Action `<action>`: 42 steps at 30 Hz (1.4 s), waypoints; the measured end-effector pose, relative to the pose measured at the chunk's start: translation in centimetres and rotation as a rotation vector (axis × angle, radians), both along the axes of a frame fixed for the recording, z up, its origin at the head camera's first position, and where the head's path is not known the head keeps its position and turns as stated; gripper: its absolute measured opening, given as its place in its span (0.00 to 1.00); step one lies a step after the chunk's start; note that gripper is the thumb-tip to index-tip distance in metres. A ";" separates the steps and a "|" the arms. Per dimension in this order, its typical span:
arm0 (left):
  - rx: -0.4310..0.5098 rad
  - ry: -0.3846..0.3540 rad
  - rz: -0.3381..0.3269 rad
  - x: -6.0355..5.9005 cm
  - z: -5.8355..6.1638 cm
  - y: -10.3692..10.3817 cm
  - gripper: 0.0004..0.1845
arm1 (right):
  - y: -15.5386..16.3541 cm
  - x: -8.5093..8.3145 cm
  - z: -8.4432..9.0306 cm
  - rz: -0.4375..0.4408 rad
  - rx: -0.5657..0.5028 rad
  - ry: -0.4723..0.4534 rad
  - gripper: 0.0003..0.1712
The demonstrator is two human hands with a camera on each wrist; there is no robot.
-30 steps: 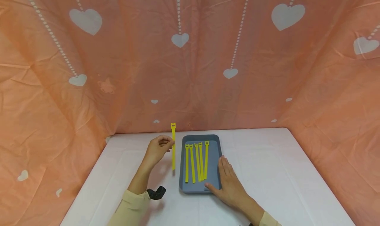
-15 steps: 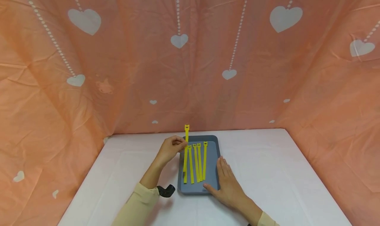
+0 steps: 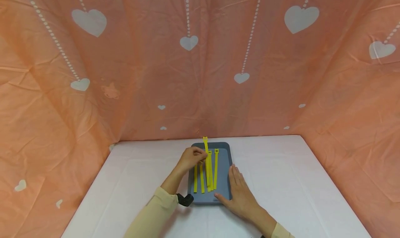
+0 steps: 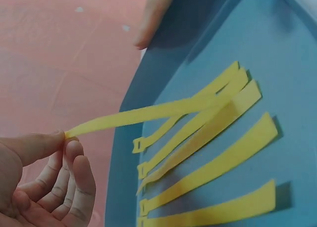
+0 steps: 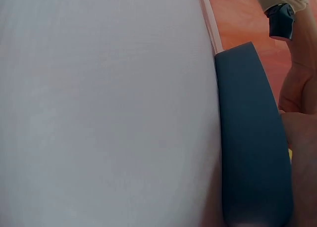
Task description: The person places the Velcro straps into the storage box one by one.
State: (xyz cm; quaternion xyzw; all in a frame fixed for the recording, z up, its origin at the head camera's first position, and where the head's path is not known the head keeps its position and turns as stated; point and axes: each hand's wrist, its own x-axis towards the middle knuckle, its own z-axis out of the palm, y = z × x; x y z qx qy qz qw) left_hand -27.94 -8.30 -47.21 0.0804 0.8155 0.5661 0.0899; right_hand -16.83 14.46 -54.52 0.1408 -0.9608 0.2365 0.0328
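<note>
Over the grey-blue tray (image 3: pixel 224 172), my left hand (image 3: pixel 188 159) pinches one yellow hook-and-loop cable tie (image 4: pixel 148 114) near its slotted head, between thumb and index finger. The tie slants down, its tail end above or on the ties below; contact cannot be told. Several more yellow cable ties (image 4: pixel 218 186) lie side by side in the tray, heads toward the far end. In the head view, the left hand covers some heads. My right hand (image 3: pixel 242 195) rests along the tray's right side, fingers straight, thumb over the near rim.
The tray stands on a white-covered table (image 3: pixel 281 182). Behind and at both sides hangs an orange-pink cloth (image 3: pixel 212 102) with white hearts. A black wrist mount (image 3: pixel 185 200) sits on the left forearm, near the tray's front left corner.
My left hand has carried the pinched cable tie rightward, from left of the tray to over the ties inside, and slightly lower. The right hand has stayed at the tray's side.
</note>
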 end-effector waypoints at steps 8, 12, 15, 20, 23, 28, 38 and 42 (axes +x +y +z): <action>0.005 -0.050 -0.036 -0.5 -0.7 1.9 0.12 | 0.1 0.0 -0.2 0.010 -0.010 0.010 0.69; -0.022 -0.033 -0.070 -0.7 -1.0 2.8 0.11 | 0.1 0.0 -0.2 0.012 -0.010 0.012 0.69; -0.051 -0.025 -0.091 -0.8 -1.5 3.2 0.11 | 0.0 0.1 -0.1 0.013 -0.017 0.017 0.69; -0.049 -0.051 -0.103 -1.1 -2.4 3.8 0.11 | 0.0 0.1 -0.1 0.016 -0.025 0.022 0.68; -0.045 -0.075 -0.096 -1.2 -2.6 4.2 0.11 | 0.0 0.2 0.0 0.019 -0.031 0.033 0.68; -0.067 -0.115 -0.068 -1.2 -2.8 5.1 0.10 | 0.1 0.2 0.0 0.021 -0.044 0.057 0.67; -0.105 -0.121 -0.014 -1.0 -3.3 6.1 0.08 | 0.1 0.1 0.2 0.023 -0.050 0.013 0.67; -0.119 -0.101 -0.009 -1.1 -3.5 6.3 0.07 | 0.1 0.2 0.2 0.026 -0.054 0.020 0.67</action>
